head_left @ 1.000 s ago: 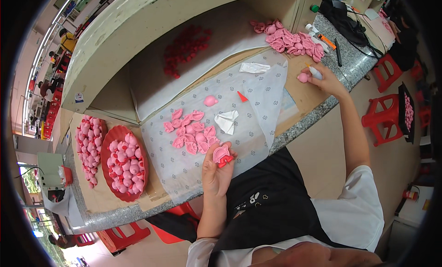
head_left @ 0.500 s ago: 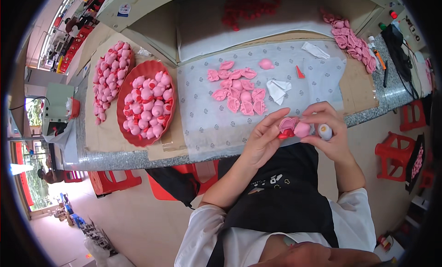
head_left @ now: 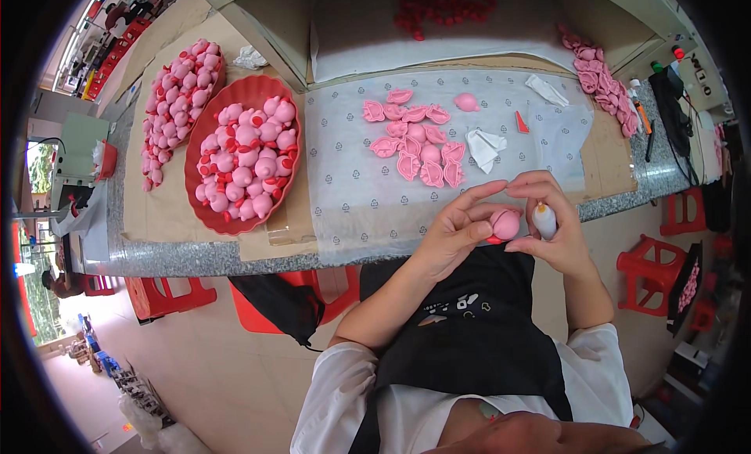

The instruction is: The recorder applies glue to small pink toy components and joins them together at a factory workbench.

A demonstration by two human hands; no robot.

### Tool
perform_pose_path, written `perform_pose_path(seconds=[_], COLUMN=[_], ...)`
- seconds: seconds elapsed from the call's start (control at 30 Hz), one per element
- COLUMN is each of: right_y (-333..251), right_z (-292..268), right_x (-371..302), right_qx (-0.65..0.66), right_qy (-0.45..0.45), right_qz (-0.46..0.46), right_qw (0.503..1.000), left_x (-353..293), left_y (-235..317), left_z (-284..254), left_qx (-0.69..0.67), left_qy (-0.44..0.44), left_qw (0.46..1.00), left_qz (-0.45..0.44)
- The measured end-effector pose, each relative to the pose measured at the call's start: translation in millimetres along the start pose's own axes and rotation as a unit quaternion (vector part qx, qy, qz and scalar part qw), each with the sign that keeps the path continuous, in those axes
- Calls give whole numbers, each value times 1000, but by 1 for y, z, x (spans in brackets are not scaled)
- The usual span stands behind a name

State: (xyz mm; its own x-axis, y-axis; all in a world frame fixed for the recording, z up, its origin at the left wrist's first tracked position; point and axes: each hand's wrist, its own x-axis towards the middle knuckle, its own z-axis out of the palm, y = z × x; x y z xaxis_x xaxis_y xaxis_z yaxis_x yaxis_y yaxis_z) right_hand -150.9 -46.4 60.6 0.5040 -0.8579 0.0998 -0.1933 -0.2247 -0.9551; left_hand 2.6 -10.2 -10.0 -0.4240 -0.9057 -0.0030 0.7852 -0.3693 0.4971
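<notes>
Two hands met just past the near edge of the worktop [head_left: 313, 261]. The left hand [head_left: 447, 241] pinched a pink ball [head_left: 507, 222] with red beneath it; the right hand [head_left: 567, 246] gripped a white bottle [head_left: 544, 222], thumb and forefinger spread beside the ball. I judged it a fitting step — the next move seemed to call for a steady press. Pink shells [head_left: 408, 166] lay on a patterned sheet [head_left: 336, 203], right of a red bowl [head_left: 254, 86] — red stools [head_left: 653, 268] stood on the floor.
</notes>
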Motion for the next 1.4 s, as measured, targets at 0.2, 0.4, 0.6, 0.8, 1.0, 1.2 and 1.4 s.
perform_pose_path(seconds=[0.2, 0.4, 0.6, 0.8, 1.0, 1.2, 1.4], right_y=[12, 17, 22, 36, 38, 43, 30], right_z=[-10, -10, -3, 10, 21, 33, 29], right_x=[4, 0, -5, -11, -10, -14, -7], right_qx=[-10, 59, 347, 501, 563, 607, 318], right_qy=[-95, -122, -111, -126, -101, -75, 16], right_qz=[-8, 36, 238, 279, 282, 254, 41], right_qw=[995, 990, 900, 810, 770, 749, 947], left_x=[0, -3, 1, 5, 3, -1, -13], left_y=[3, 16, 18, 21, 16, 11, 22], left_z=[2, 2, -10, -7, -5, -5, -3], left_qx=[41, 121, 439, 366, 362, 370, 332], left_qy=[-1, -11, -40, -99, -41, -23, -2], left_qw=[999, 992, 879, 918, 919, 913, 925], left_qz=[4, -47, 182, 120, 150, 173, 186])
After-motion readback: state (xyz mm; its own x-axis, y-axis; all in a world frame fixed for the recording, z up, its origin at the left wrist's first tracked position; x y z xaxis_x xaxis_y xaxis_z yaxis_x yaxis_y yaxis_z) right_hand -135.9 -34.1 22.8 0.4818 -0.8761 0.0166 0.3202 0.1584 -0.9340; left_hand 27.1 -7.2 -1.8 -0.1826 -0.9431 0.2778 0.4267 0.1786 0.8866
